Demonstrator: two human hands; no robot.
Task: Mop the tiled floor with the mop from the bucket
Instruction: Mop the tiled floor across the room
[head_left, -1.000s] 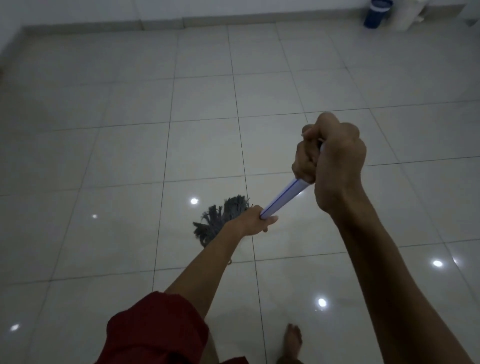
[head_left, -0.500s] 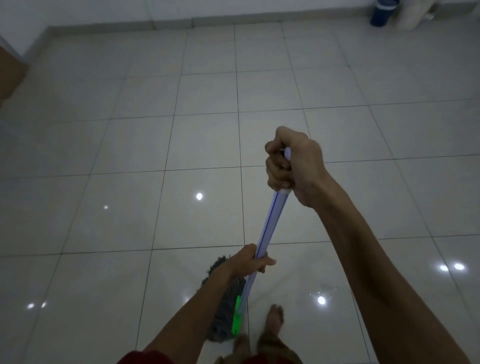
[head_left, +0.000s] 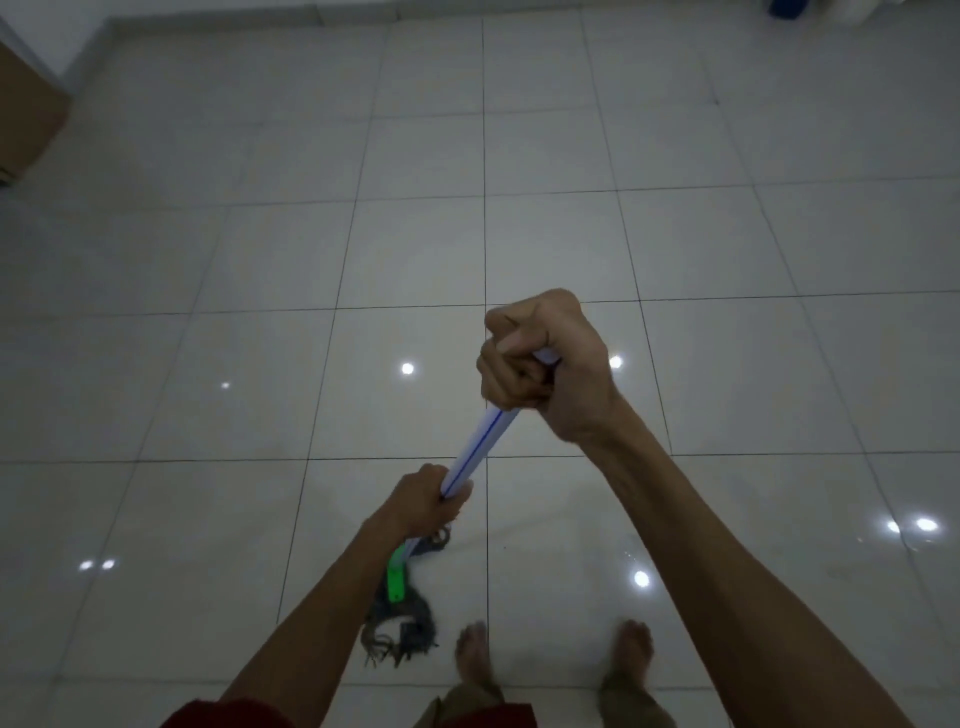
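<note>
Mop handle (head_left: 480, 441): right grip (head_left: 540, 364) fisted round the top end, left grip (head_left: 423, 499) clamped lower down. Shaft looks stiff, smooth, probably light; hands apart suits steering. Below, green collar (head_left: 396, 579), then soft stringy mop head (head_left: 402, 618) on tiled floor (head_left: 260, 364), near bare feet (head_left: 472, 649). Wet strands likely drag.

Left hand (head_left: 421, 500) and right hand (head_left: 551, 370) grip the mop (head_left: 480, 448), strands (head_left: 401, 630) apparently touching tiles (head_left: 208, 364).

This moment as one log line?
left hand: grips mop handle low | right hand: grips its top | mop head: on floor
</note>
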